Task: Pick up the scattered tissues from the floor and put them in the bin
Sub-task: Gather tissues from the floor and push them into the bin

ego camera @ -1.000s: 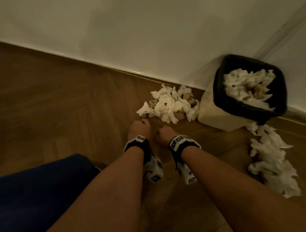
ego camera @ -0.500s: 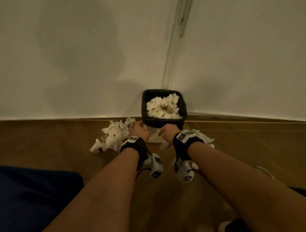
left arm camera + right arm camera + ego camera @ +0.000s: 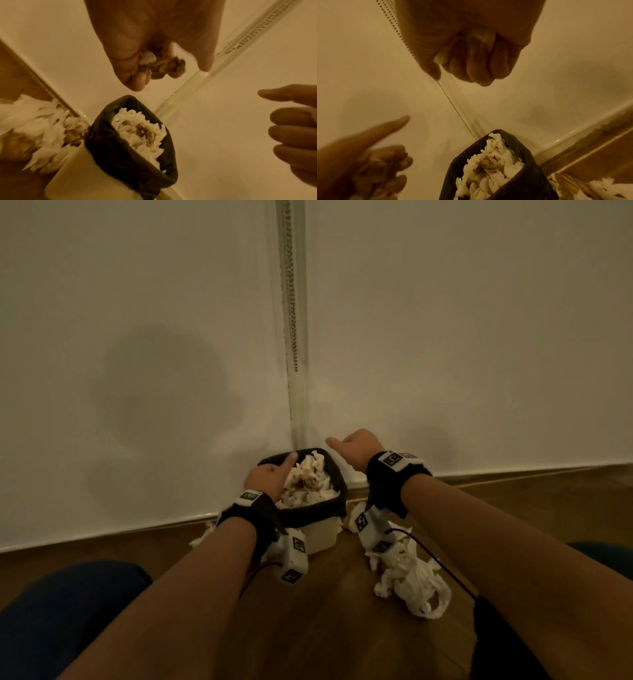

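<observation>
A white bin with a black liner [image 3: 308, 513] stands on the floor against the wall, heaped with white tissues [image 3: 308, 481]. My left hand [image 3: 270, 477] hovers over its left rim and grips a crumpled brownish tissue [image 3: 161, 65], index finger stretched out. My right hand [image 3: 356, 450] hangs higher, above the bin's right side, fingers curled round a bit of white tissue [image 3: 479, 35]. One loose tissue pile [image 3: 411, 583] lies on the floor right of the bin. Another pile [image 3: 34, 128] lies left of it, mostly hidden behind my left arm in the head view.
A white wall rises right behind the bin, with a vertical strip and bead chain [image 3: 291, 320] above it. A skirting board [image 3: 102, 537] runs along the wooden floor. My dark blue knees [image 3: 68, 611] fill the lower left. A wrist-camera cable [image 3: 438, 563] trails over the right pile.
Both hands have risen from floor level in front of the bin to above its opening, the right one highest. My view has swung toward the bin and tilted up the wall.
</observation>
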The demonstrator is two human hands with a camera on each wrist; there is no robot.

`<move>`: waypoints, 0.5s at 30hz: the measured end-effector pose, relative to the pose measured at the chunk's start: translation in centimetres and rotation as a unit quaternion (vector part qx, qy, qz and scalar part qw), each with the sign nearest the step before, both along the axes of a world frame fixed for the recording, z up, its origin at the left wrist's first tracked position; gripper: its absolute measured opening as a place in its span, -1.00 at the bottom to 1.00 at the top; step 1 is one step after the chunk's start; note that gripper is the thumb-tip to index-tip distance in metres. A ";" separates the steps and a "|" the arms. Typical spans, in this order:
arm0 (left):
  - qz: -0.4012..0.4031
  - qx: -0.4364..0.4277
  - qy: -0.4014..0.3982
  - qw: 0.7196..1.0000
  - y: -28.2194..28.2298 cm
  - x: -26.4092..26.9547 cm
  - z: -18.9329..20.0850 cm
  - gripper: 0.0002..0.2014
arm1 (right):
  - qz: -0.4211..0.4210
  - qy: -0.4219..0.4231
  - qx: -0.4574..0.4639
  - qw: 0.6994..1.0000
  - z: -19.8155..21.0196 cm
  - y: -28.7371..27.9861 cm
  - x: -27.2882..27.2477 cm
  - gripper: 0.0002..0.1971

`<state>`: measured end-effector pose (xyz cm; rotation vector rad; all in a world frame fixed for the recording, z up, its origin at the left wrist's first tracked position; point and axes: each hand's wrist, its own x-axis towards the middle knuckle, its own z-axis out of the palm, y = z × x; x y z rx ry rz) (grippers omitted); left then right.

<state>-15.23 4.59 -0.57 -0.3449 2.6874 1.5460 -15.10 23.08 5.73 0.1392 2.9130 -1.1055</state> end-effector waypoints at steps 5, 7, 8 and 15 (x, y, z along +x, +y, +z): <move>0.075 0.005 0.053 0.996 1.1 -1.2 2.9 -0.43 | -0.048 0.063 -0.112 0.991 -1.0 0.0 -0.2 -0.57; 0.085 0.040 0.070 0.993 1.8 -1.5 2.8 -0.41 | -0.048 0.073 -0.141 0.986 -1.6 -0.4 -0.3 -0.66; 0.084 0.061 0.079 0.992 2.1 -1.5 2.5 -0.40 | -0.053 0.075 -0.159 0.983 -1.9 -0.6 -0.3 -0.68; 0.036 0.257 0.029 0.965 2.1 -1.2 -0.6 -0.78 | -0.080 -0.081 -0.398 0.910 -4.8 -0.4 0.0 -0.58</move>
